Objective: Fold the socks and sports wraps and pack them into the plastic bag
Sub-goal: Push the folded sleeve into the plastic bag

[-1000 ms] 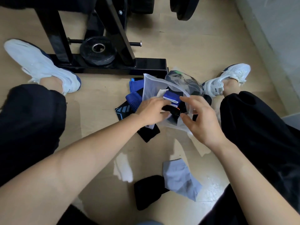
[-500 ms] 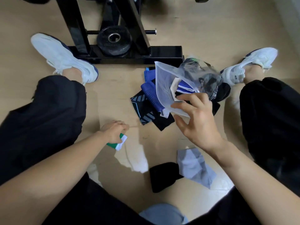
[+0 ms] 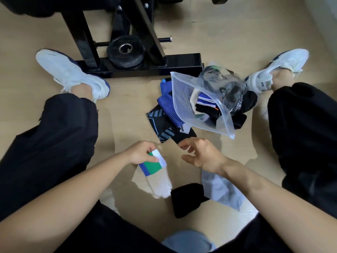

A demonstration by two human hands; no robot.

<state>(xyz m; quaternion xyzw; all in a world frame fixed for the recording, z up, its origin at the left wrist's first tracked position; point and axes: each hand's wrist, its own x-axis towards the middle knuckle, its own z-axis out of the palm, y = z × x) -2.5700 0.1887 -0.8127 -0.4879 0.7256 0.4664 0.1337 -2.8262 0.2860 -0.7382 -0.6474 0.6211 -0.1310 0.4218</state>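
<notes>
Sock in L grip; R slack

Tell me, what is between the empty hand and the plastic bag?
The head view shows the end of a black sock and a strip of bare floor between the right hand and the plastic bag.

plastic bag: thin translucent film, glossy, creased. blue wrap: ribbed knit cloth, matt. green-striped sock: smooth knit cloth. floor: pale wood-look, smooth, reflective patches. frame: black metal, glossy. weight plate: dull black.
</notes>
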